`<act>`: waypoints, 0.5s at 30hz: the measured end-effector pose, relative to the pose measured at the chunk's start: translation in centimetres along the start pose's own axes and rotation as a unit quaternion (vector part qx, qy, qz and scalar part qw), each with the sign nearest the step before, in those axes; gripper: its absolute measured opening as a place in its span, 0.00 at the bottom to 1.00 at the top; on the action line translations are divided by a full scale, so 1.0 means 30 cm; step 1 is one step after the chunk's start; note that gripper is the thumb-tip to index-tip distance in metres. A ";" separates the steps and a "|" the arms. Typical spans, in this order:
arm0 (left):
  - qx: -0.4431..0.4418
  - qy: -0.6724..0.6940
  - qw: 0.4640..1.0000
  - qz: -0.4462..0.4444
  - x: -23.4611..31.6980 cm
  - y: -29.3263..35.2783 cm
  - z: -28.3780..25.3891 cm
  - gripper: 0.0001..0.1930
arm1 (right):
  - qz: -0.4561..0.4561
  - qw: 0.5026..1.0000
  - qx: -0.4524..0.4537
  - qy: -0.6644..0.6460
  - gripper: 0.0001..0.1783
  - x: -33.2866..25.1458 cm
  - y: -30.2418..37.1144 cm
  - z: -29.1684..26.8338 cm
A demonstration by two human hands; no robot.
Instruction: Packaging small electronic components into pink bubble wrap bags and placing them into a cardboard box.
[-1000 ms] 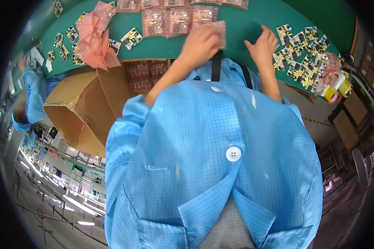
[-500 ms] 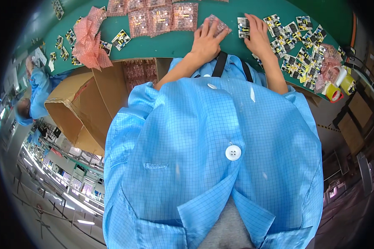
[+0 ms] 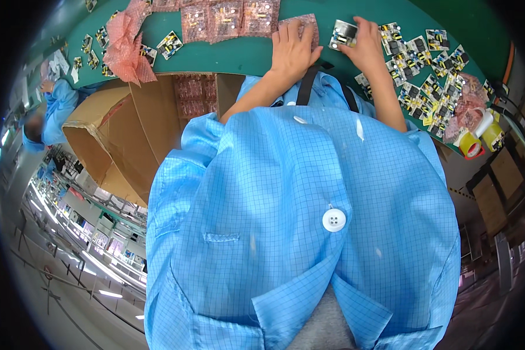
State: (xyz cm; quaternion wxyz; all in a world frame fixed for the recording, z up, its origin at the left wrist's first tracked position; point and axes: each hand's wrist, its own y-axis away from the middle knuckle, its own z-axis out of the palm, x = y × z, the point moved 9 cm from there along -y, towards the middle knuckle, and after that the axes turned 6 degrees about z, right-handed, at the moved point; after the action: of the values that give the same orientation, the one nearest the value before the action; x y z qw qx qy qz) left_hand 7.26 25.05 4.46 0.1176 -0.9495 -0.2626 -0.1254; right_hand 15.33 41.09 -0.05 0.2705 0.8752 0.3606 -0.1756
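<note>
My left hand (image 3: 293,53) lies with its fingers stretched over a pink bubble-wrap bag (image 3: 310,24), covering much of it. To its right, my right hand (image 3: 365,48) grips the right edge of a small circuit board (image 3: 342,35) between thumb and fingers. The board looks tilted over the green table (image 3: 233,61). Left of my left hand sit rows of circuit boards in pink bubble-wrap bags (image 3: 224,20). Many bare circuit boards (image 3: 414,58) are heaped beside my right hand.
Loose pink bubble wrap (image 3: 125,49) lies at the left among scattered boards. An open cardboard box (image 3: 151,108) at the table's near edge holds wrapped pieces. Yellow tape rolls (image 3: 471,143) stand at the right edge. Another person's blue sleeve (image 3: 58,111) shows at far left.
My right hand has taken hold of the circuit board, which has tipped and shifted slightly. My left hand has slid a little left over the bubble-wrap bag, now more squared to the row.
</note>
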 end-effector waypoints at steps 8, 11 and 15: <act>-0.097 0.065 0.993 0.011 -0.008 0.011 0.081 0.19 | -0.022 0.998 0.044 0.025 0.46 -0.019 0.044 -0.026; -0.082 0.100 0.991 -0.028 -0.046 -0.004 0.111 0.17 | 0.020 0.999 0.015 0.036 0.46 0.011 0.056 -0.023; -0.072 0.449 0.832 -0.317 -0.166 -0.018 0.243 0.15 | 0.046 0.999 -0.002 -0.004 0.44 0.055 0.078 -0.027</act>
State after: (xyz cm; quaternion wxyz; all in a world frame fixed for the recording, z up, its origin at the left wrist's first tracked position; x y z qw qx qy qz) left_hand 4.12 25.26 -3.81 0.1075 -0.6593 -0.4578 -0.5867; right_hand 18.25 41.06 0.56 0.2815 0.8894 0.3196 -0.1658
